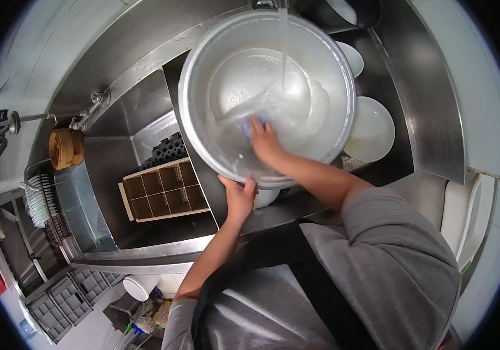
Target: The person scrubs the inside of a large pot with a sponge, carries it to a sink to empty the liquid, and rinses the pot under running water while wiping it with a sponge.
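A large round metal basin [189,105] sits over the sink, tilted so that I look down into it. Running water [283,52] falls from the tap into the basin and swirls inside. My left hand [239,199] grips the near rim, with part of its fingers hidden by the rim. Inside the basin, my right hand [267,143] presses a blue sponge [247,125] against the wet inner surface. Motion and water blur the sponge, and the fingers partly cover it.
White plates [372,128] and a white bowl [350,58] lie right of the basin. A dark pot [372,13] stands at the back. In the left sink sits a divided wooden crate [165,192] beside a black perforated rack [168,150]. Bamboo steamers [66,148] stand farther left.
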A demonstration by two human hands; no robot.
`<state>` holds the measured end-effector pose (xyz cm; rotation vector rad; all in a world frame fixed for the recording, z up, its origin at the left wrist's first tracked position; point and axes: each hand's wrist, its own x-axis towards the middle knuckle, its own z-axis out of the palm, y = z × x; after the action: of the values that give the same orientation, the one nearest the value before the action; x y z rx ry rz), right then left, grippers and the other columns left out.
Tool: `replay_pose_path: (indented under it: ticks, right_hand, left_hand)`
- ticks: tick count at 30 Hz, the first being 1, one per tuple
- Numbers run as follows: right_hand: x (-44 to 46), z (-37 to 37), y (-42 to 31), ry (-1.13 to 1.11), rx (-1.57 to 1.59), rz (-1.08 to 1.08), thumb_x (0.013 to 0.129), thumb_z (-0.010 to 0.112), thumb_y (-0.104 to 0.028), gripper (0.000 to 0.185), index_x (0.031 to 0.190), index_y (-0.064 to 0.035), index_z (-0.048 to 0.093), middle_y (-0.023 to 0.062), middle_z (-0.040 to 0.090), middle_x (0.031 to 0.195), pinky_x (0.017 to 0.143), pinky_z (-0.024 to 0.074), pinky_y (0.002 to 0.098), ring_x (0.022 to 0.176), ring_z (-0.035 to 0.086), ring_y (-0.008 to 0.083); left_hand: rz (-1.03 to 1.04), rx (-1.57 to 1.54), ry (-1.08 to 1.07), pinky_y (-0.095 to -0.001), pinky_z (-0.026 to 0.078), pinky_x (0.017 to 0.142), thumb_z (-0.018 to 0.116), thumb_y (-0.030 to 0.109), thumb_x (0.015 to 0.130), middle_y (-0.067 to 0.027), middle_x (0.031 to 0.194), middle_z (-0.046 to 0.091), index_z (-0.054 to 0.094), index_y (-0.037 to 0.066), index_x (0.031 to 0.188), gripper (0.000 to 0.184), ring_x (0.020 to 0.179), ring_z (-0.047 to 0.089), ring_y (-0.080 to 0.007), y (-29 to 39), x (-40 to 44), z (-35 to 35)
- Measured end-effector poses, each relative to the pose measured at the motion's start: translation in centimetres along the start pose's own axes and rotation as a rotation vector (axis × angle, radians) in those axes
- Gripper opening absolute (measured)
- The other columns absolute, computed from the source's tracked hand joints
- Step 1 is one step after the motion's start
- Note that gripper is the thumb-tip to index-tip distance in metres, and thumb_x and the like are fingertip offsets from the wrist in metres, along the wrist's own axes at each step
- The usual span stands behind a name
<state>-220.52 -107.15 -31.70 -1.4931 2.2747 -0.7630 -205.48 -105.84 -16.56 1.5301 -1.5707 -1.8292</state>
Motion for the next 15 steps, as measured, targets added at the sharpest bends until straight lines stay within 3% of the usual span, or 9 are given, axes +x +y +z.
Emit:
replay_pose_path:
  ticks: [1, 2, 4, 6, 7, 9, 10, 13, 15]
  right_hand:
    - [2.4, 0.2, 1.3, 0.182, -0.026, -0.023, 0.091, 0.038, -0.018, 0.037, 0.127, -0.0066, 0.043, 0.0289, 0.045, 0.124, 0.094, 0.0371, 0.0510, 0.109, 0.045, 0.0494]
    - [4.6, -3.8, 1.1, 0.071, 0.034, 0.243, 0.087, 0.042, -0.010, 0.040, 0.125, 0.0020, 0.043, 0.0253, 0.046, 0.122, 0.088, 0.0411, 0.0482, 0.103, 0.047, 0.0424]
    - [8.7, -6.9, 5.8, 0.247, 0.217, 0.508, 0.086, 0.041, -0.006, 0.039, 0.124, 0.0037, 0.043, 0.0267, 0.052, 0.110, 0.086, 0.0423, 0.0464, 0.099, 0.052, 0.0386]
    - [8.0, -9.2, 9.0, -0.056, -0.366, 0.390, 0.085, 0.043, -0.005, 0.041, 0.122, 0.0119, 0.043, 0.0266, 0.042, 0.130, 0.092, 0.0389, 0.0482, 0.113, 0.046, 0.0420]
    - [6.3, -4.3, 10.5, 0.126, -0.243, 0.409, 0.086, 0.042, -0.007, 0.041, 0.122, 0.0120, 0.044, 0.0274, 0.046, 0.125, 0.087, 0.0415, 0.0466, 0.111, 0.049, 0.0393]
    - [2.3, -0.5, 8.7, 0.149, -0.525, 0.214, 0.086, 0.044, -0.010, 0.039, 0.119, 0.0106, 0.049, 0.0267, 0.049, 0.122, 0.083, 0.0427, 0.0465, 0.111, 0.049, 0.0350]
    - [0.3, -1.7, 4.9, -0.022, -0.912, -0.002, 0.085, 0.046, -0.011, 0.038, 0.116, 0.0090, 0.054, 0.0252, 0.049, 0.124, 0.084, 0.0413, 0.0482, 0.114, 0.047, 0.0334]
    - [3.8, -4.1, 4.9, 0.209, -0.836, -0.190, 0.082, 0.048, -0.011, 0.033, 0.109, 0.0049, 0.059, 0.0205, 0.053, 0.117, 0.081, 0.0404, 0.0516, 0.110, 0.049, 0.0330]
    - [8.4, -6.6, 7.9, -0.077, -0.629, 0.152, 0.081, 0.049, -0.011, 0.026, 0.098, 0.0021, 0.063, 0.0159, 0.057, 0.109, 0.082, 0.0378, 0.0448, 0.104, 0.049, 0.0274]
  left_hand:
    - [0.048, 0.009, 0.014, -0.0272, 0.045, 0.045, 0.055, 0.007, 0.087, -0.0151, 0.085, 0.054, 0.017, 0.003, 0.114, 0.046, 0.056, 0.055, -0.0159, -0.3, 0.1, 0.1]
    - [0.097, 0.016, 0.030, -0.0260, 0.044, 0.042, 0.053, 0.009, 0.089, -0.0135, 0.084, 0.053, 0.017, 0.007, 0.115, 0.045, 0.053, 0.053, -0.0142, -0.6, 0.2, 0.2]
    - [0.096, 0.016, 0.031, -0.0260, 0.043, 0.042, 0.053, 0.009, 0.089, -0.0135, 0.084, 0.053, 0.017, 0.007, 0.116, 0.045, 0.053, 0.053, -0.0143, -0.5, 0.3, 0.3]
    - [0.109, 0.004, 0.024, -0.0260, 0.043, 0.042, 0.053, 0.009, 0.089, -0.0135, 0.084, 0.053, 0.017, 0.008, 0.116, 0.045, 0.053, 0.053, -0.0143, 0.1, 0.1, 0.5]
    - [0.086, -0.001, 0.034, -0.0271, 0.046, 0.045, 0.054, 0.007, 0.087, -0.0162, 0.087, 0.053, 0.017, 0.005, 0.114, 0.045, 0.056, 0.055, -0.0157, 0.7, -0.1, 0.6]
    - [0.065, -0.021, 0.044, -0.0283, 0.049, 0.049, 0.055, 0.004, 0.086, -0.0189, 0.091, 0.054, 0.018, 0.002, 0.112, 0.046, 0.058, 0.057, -0.0171, 0.8, 0.0, 0.9]
    - [0.065, -0.019, 0.039, -0.0269, 0.046, 0.046, 0.054, 0.007, 0.088, -0.0159, 0.086, 0.053, 0.017, 0.005, 0.114, 0.046, 0.056, 0.055, -0.0159, 0.3, 0.2, 0.8]
    - [0.075, -0.002, 0.038, -0.0256, 0.043, 0.042, 0.053, 0.010, 0.089, -0.0126, 0.081, 0.053, 0.016, 0.008, 0.116, 0.045, 0.053, 0.053, -0.0147, -0.1, 0.1, 0.9]
    - [0.095, 0.009, 0.037, -0.0256, 0.042, 0.042, 0.053, 0.010, 0.089, -0.0123, 0.080, 0.053, 0.016, 0.008, 0.116, 0.045, 0.053, 0.053, -0.0146, 0.3, -0.1, 1.0]
